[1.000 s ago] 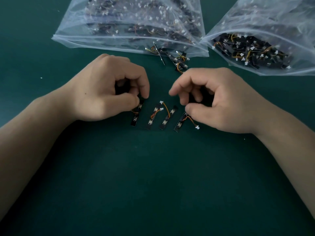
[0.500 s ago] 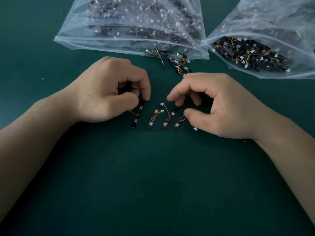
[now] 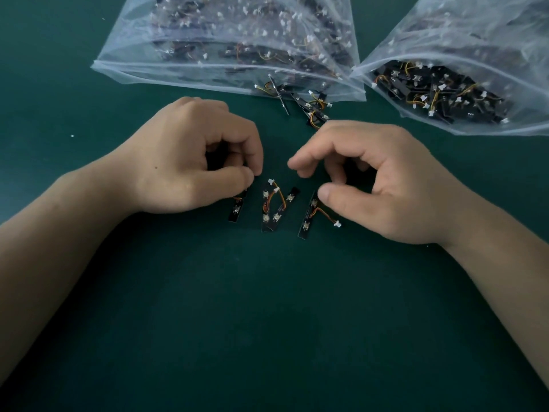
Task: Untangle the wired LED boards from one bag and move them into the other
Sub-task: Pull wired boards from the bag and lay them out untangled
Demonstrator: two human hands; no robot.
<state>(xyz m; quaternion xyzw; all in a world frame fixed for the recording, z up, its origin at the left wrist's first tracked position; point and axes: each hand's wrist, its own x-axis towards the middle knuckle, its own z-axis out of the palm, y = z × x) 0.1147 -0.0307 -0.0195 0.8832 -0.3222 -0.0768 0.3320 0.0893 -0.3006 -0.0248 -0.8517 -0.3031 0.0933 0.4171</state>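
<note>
One big green table lies under everything you see. At its far side lie two clear bags, both full of little black LED boards with orange wires. The left bag is the bigger one, and the right bag lies just beside it. A small clump of boards sticks out of the left bag's mouth onto the table.

Your two hands rest on the table near you, well apart from the bags. Your left hand is curled up. Its thumb and first finger meet and pinch the top end of the left board, which lies flat. The very top of that board is hidden under your thumb.

Your right hand holds nothing. Its fingers are bent and loose, with a gap between them and the thumb. The thumb tip is just beside the right board; you cannot tell if it touches.

Between your hands lie four boards in a row. The two middle boards touch at their near ends, and their wires cross. A tiny white plug lies at the end of the right board's wire.
</note>
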